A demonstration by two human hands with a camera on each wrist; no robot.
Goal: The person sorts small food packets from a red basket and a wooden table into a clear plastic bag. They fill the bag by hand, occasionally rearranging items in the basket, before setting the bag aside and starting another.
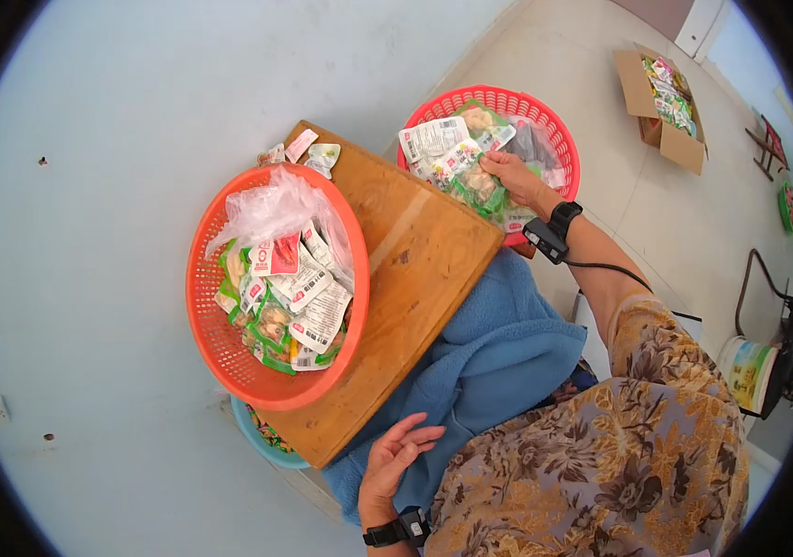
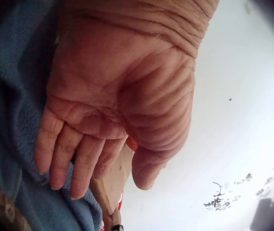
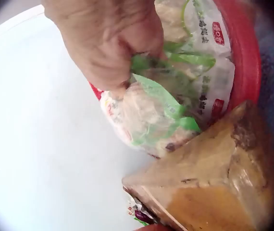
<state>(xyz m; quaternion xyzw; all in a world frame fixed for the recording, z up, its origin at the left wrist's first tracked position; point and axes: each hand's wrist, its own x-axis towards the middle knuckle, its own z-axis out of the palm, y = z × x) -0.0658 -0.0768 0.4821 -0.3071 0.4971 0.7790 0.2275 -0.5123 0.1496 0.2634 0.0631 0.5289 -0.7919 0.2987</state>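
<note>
The right hand (image 1: 512, 178) pinches a green-edged clear packet (image 1: 478, 186) over the red basket (image 1: 574, 158), which holds white and green packets. In the right wrist view the right hand (image 3: 113, 48) grips the packet (image 3: 149, 113) by its upper part, beside the corner of the wooden table (image 3: 209, 178). The left hand (image 1: 396, 464) hovers near a blue cloth (image 1: 498, 325), holding nothing; its palm and loosely extended fingers show in the left wrist view (image 2: 113, 106). On the wooden table (image 1: 415, 269) stands an orange basket (image 1: 203, 316) with packets and a clear plastic bag.
Small packets (image 1: 324, 156) lie at the table's far corner. A light blue basin (image 1: 271, 450) is partly under the table. On the floor at the right are a cardboard box (image 1: 638, 88) of packets, a green basin (image 1: 789, 206) and a white bucket (image 1: 744, 371).
</note>
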